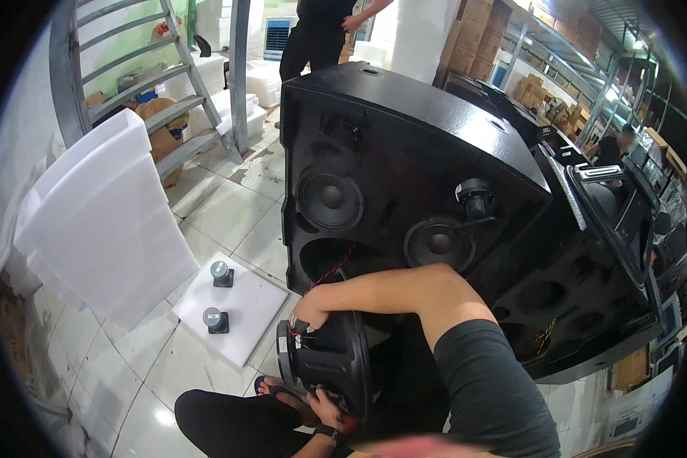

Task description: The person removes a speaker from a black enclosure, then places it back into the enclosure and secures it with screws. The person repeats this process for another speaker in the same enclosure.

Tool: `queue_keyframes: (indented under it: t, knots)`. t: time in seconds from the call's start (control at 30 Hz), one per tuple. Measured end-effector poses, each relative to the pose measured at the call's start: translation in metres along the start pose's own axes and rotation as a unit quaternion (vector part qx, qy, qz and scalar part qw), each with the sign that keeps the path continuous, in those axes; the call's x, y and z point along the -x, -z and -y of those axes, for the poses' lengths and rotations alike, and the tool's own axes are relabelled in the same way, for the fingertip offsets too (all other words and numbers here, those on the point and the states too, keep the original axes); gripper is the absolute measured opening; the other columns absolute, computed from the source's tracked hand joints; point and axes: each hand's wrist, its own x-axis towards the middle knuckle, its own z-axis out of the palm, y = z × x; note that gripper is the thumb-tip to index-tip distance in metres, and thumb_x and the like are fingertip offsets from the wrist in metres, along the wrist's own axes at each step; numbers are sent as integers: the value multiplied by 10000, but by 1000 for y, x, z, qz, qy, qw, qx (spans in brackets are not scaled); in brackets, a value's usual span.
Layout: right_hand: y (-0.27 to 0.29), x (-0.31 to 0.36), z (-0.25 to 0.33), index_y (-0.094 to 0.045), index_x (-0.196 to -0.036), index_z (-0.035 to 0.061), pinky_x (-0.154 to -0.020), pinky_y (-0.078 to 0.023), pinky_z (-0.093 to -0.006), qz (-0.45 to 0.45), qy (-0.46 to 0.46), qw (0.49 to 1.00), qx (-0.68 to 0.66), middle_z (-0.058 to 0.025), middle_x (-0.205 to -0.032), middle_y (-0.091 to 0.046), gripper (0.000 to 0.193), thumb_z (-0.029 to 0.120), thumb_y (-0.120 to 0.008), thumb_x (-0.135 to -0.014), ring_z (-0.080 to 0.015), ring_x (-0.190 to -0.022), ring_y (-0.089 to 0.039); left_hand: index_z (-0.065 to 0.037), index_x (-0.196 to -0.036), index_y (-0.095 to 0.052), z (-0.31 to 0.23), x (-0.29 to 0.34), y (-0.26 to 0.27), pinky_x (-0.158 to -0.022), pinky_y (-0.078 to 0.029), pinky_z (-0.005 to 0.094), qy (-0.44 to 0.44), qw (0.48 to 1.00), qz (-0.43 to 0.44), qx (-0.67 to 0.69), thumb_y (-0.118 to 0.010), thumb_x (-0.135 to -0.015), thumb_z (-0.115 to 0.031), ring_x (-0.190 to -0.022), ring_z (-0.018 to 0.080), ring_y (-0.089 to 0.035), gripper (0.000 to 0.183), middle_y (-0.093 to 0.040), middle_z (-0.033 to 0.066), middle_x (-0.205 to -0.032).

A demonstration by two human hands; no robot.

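Right hand: the hand [311,307] is bent over the back of the big speaker driver [332,362], fingers curled beside its terminals; whether they pinch anything I can't tell.
Left hand: this hand [327,408], a black watch [328,433] at the wrist, grips the driver's frame low down.
Big driver: tipped on its side in front of the seated person, magnet to the left, rim to the right.
Wire: a red-and-black wire [336,267] runs from the cabinet's opening down to the right hand.
Black cabinet: the cabinet [374,145] stands just beyond, two round speakers [332,197] in its face.
Foam slab: white slab [248,324] on the floor [141,412], left of the driver, bearing two small drivers [215,320].
Ladder: a metal ladder [187,65] behind the foam sheets [107,221].
Background: someone in black [313,34] stands behind the cabinet.
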Motion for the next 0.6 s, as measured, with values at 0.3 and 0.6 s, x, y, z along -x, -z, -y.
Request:
queue_keyframes:
  t: [0.3,0.6]
  knots:
    - [-10,18,-5,-578,-1188,-94,-909,-505,-452,-10,-32,997,-67,-259,-1120,-663,508,168,-629,-756,-398,-1076,-637,14,-1165,-449,-2,10,-2,-533,-463,342,-8,999,36,-29,-536,-921,-210,-664,198,-580,342,-564,127,-891]
    - [-21,32,1,-501,-1366,68,-1047,-387,-561,13,-188,977,-98,-178,-1399,-474,655,358,-632,-794,-389,-1318,-425,107,-1201,-452,17,-2,-10,-1002,-403,436,-46,993,27,-108,-631,-877,-255,-1107,431,-567,517,-596,296,-1146]
